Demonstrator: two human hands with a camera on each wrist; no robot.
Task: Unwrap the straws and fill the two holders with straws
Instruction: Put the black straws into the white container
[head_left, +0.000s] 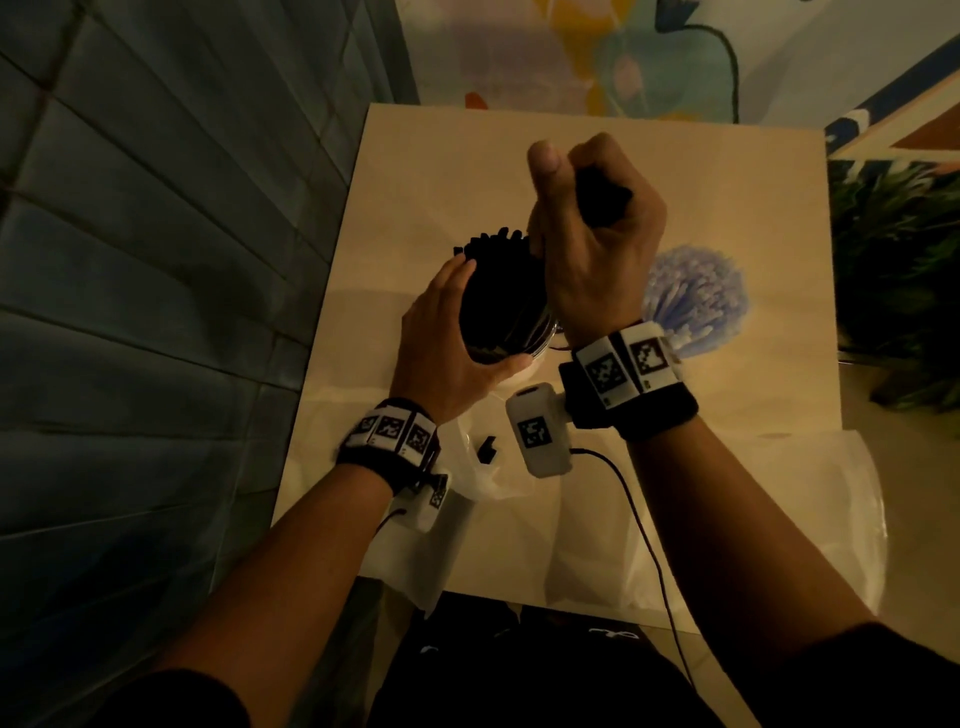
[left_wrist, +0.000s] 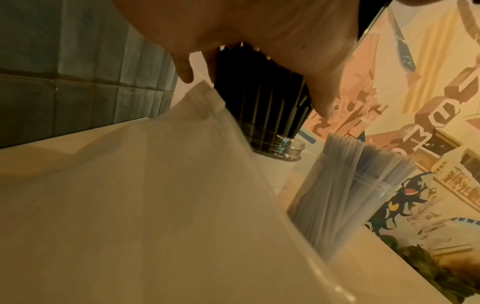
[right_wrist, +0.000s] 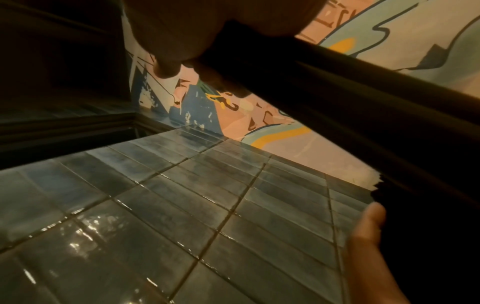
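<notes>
On the table, a clear holder (head_left: 524, 353) is packed with black straws (head_left: 501, 291). My left hand (head_left: 441, 338) cups that bundle, thumb near the rim and fingers on the far side. In the left wrist view the same straws (left_wrist: 259, 98) rise from the holder's clear base (left_wrist: 283, 148). My right hand (head_left: 597, 249) grips a further bundle of black straws (head_left: 602, 200) held upright just above and right of the holder; in the right wrist view this bundle (right_wrist: 337, 92) slants down. A second holder of pale straws (head_left: 691, 296) stands to the right.
Empty clear plastic wrappers (head_left: 701, 519) lie along the table's near edge, and one wrapper (left_wrist: 155, 185) fills the left wrist view. A small black piece (head_left: 485, 449) lies near my left wrist. Blue tiled wall (head_left: 156, 260) at left, a plant (head_left: 898, 260) at right.
</notes>
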